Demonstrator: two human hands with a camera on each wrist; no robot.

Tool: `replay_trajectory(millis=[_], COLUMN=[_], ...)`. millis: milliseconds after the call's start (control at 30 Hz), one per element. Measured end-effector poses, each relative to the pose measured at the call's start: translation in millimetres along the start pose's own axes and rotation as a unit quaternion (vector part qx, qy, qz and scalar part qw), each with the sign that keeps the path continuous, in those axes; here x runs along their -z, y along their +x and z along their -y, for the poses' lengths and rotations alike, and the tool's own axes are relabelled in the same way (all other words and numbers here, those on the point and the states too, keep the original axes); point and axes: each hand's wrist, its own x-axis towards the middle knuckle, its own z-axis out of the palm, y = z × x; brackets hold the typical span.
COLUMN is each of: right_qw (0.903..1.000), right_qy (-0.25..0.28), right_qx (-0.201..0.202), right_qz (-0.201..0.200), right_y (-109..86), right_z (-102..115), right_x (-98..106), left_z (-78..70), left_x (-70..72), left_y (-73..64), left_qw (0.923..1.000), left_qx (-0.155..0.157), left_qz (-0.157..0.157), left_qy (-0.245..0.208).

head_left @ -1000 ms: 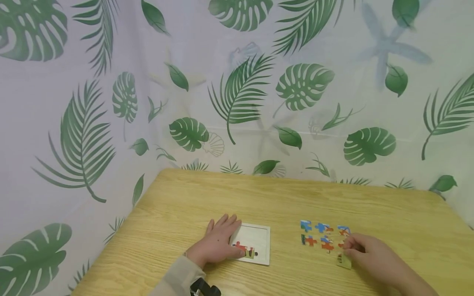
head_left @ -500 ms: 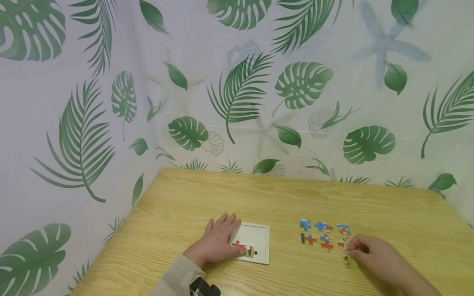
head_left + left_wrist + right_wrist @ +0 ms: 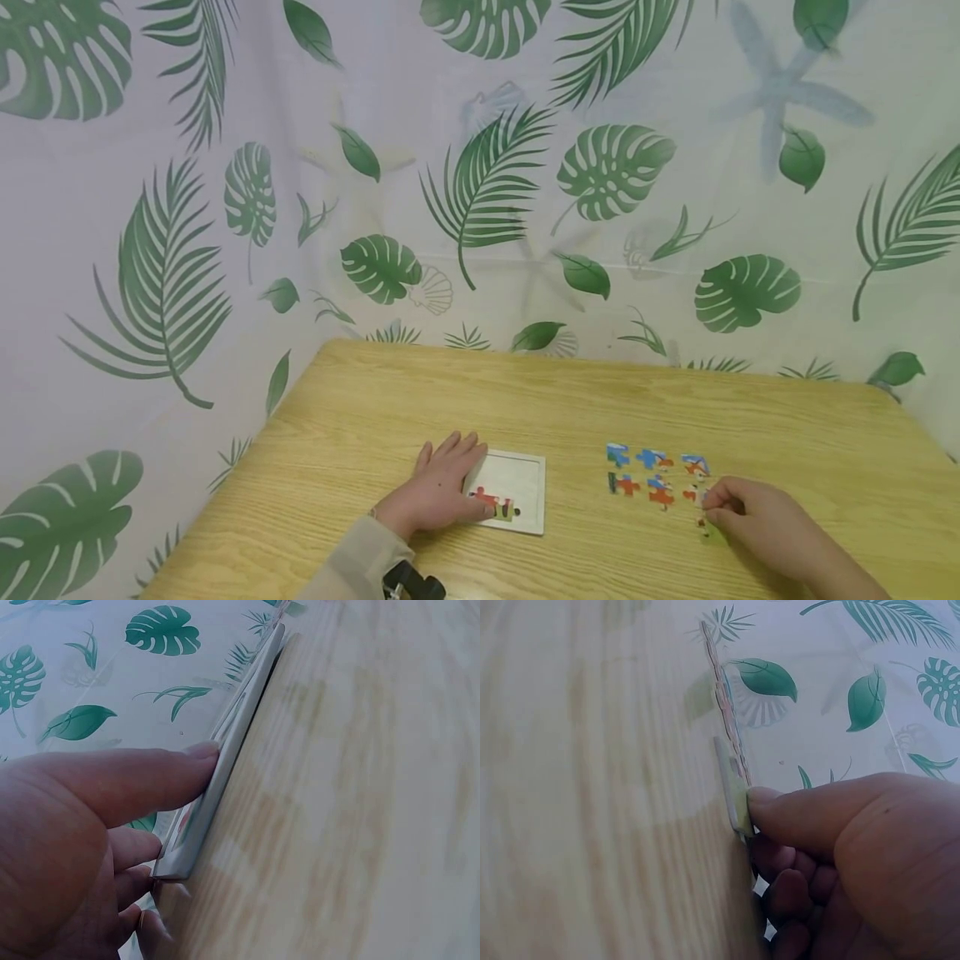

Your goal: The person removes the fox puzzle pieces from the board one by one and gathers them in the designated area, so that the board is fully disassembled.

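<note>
A white puzzle tray (image 3: 528,479) lies left of the table's middle, with a few joined red and green jigsaw pieces (image 3: 506,509) in its near part. My left hand (image 3: 438,492) rests over the tray's left side, fingers spread and thumb on the near rim, hiding its near left corner. At the right, my right hand (image 3: 765,525) pinches a jigsaw piece (image 3: 737,799) by its edge between thumb and fingers. That piece is green on its face and tilted in the right wrist view. Just beyond it lie several loose jigsaw pieces (image 3: 661,492) in two rough rows, blue and orange.
The wooden table (image 3: 585,408) runs back to a leaf-patterned cloth (image 3: 517,300) behind it and at its left side. A black strap (image 3: 412,581) shows at my left wrist.
My right hand has moved slightly right and turned the pinched jigsaw piece, so less of its face shows in the head view. The left hand and the tray have stayed put.
</note>
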Motion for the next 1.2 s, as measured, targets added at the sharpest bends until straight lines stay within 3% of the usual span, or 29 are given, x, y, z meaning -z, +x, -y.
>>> replay_trajectory(millis=[833,1200], right_qw=[0.9995,0.9997], right_qy=[-0.004,0.005], right_qx=[-0.025,-0.013], right_qz=[-0.018,-0.02], right_y=[0.9,0.0], right_z=[0.3,2.7], right_x=[-1.2,0.5], left_z=[0.8,2.8], left_x=[-1.5,-1.7], left_y=[0.5,1.9], left_qw=[1.0,0.9999], left_qx=[0.0,-0.001], left_qz=[-0.004,-0.005], left_qy=[0.005,0.009])
